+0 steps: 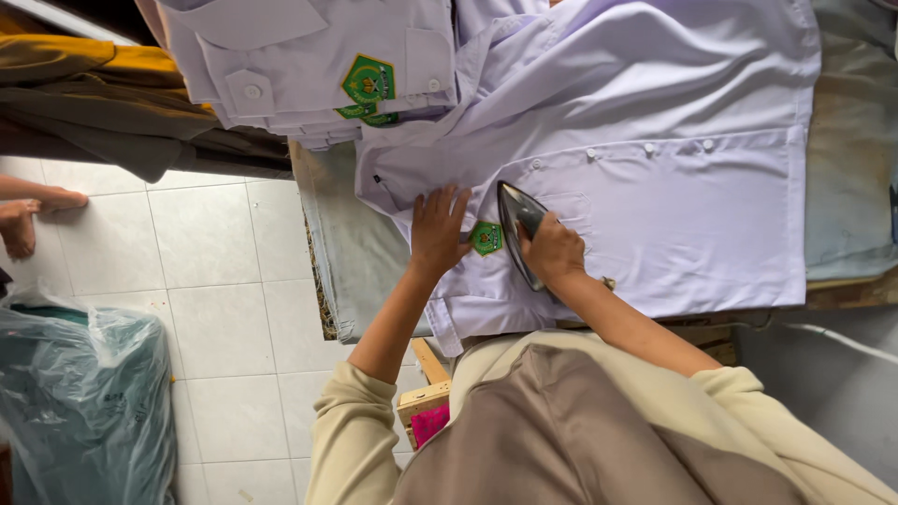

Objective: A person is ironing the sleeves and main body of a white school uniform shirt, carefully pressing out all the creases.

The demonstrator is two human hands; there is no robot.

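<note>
A white button-up shirt lies spread on the ironing surface, with a green badge on its pocket. My left hand presses flat on the shirt just left of the badge, fingers spread. My right hand grips the handle of a clothes iron, whose shiny soleplate is tilted on its edge on the shirt right beside the badge.
A stack of folded white shirts with green badges sits at the top left. A grey padded cover hangs off the board's edge. On the tiled floor are a teal bundle in plastic and another person's bare feet.
</note>
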